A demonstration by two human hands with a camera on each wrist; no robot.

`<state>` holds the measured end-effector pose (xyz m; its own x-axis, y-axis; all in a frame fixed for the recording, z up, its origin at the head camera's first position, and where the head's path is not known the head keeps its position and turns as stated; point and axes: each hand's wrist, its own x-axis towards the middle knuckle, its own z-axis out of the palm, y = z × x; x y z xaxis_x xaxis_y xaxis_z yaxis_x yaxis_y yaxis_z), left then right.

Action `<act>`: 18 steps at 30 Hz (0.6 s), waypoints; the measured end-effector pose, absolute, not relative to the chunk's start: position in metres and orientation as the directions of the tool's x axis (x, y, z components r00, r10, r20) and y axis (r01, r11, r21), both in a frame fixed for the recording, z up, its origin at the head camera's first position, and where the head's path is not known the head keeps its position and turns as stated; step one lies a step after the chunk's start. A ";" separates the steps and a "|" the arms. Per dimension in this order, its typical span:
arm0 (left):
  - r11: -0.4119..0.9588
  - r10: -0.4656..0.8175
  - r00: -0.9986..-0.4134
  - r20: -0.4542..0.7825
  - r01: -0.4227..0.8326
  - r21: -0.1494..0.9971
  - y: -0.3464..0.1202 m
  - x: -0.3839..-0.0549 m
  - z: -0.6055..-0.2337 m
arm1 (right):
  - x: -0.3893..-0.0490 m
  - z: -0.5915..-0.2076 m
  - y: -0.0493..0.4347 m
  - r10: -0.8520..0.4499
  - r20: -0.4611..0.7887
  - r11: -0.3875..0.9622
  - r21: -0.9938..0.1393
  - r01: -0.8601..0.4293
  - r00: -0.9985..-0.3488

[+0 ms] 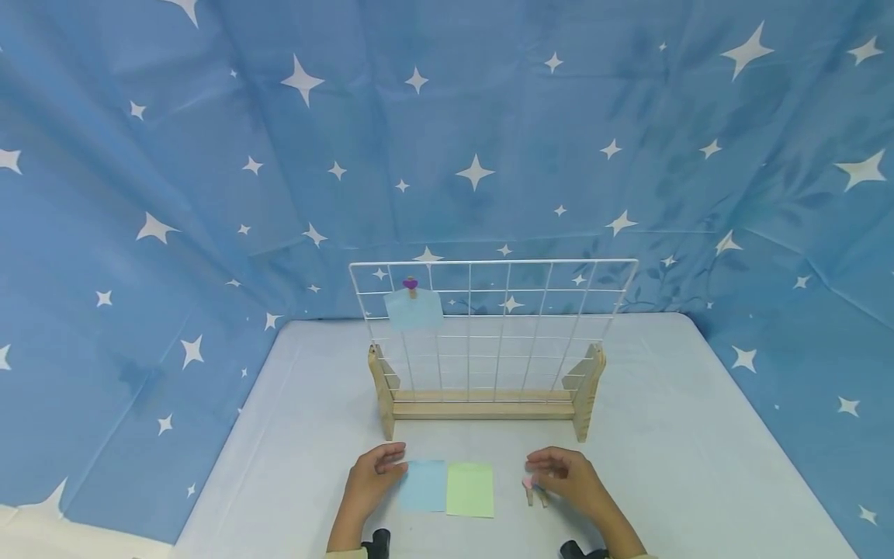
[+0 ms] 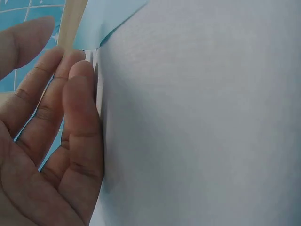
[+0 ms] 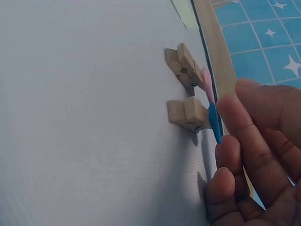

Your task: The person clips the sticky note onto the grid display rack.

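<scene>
My left hand (image 1: 370,480) lies by the left edge of a light blue paper square (image 1: 429,487), its fingers loosely bent with nothing between them. A pale green square (image 1: 470,491) lies beside the blue one. On the right, my right hand (image 1: 571,483) hovers over two small wooden clothespins. One clothespin (image 3: 181,63) carries a pink decoration, partly seen edge-on. The other clothespin (image 3: 188,113) has a blue decoration, with my fingertips right by it in the right wrist view. Those fingers are relaxed and pinch nothing.
Behind the papers stands a white wire grid (image 1: 507,290) on a wooden base (image 1: 482,411). Another light blue paper (image 1: 415,313) hangs at its upper left from a clothespin with a purple heart (image 1: 410,284). Star-patterned blue cloth (image 1: 475,210) surrounds the white table (image 1: 670,435).
</scene>
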<state>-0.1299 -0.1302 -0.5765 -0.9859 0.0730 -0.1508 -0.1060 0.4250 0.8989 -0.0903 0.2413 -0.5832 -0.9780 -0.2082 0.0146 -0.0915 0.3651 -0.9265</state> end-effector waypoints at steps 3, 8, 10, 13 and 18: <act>0.438 0.075 -0.984 -0.162 -0.113 0.892 -0.130 -0.131 -0.576 | -0.091 -0.582 0.240 -0.191 -0.031 0.394 -0.918 -0.048 -0.981; 0.464 0.081 -0.985 -0.155 -0.101 0.880 -0.130 -0.133 -0.577 | -0.091 -0.583 0.236 -0.201 -0.034 0.447 -0.893 -0.061 -0.979; 0.474 0.085 -0.986 -0.146 -0.089 0.876 -0.130 -0.133 -0.577 | -0.091 -0.586 0.235 -0.205 -0.019 0.472 -0.878 -0.082 -0.978; 0.489 0.089 -0.987 -0.135 -0.075 0.869 -0.130 -0.134 -0.579 | -0.091 -0.588 0.234 -0.193 -0.016 0.499 -0.863 -0.084 -0.981; 0.538 0.085 -0.989 -0.125 -0.060 0.841 -0.128 -0.136 -0.580 | -0.090 -0.590 0.234 -0.180 -0.020 0.506 -0.859 -0.075 -0.984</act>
<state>-0.1356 -0.1281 -0.5802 -0.9885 0.0854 -0.1246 -0.0595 0.5377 0.8410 -0.0902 0.2336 -0.5896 -0.9835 -0.1797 -0.0198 -0.0751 0.5058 -0.8594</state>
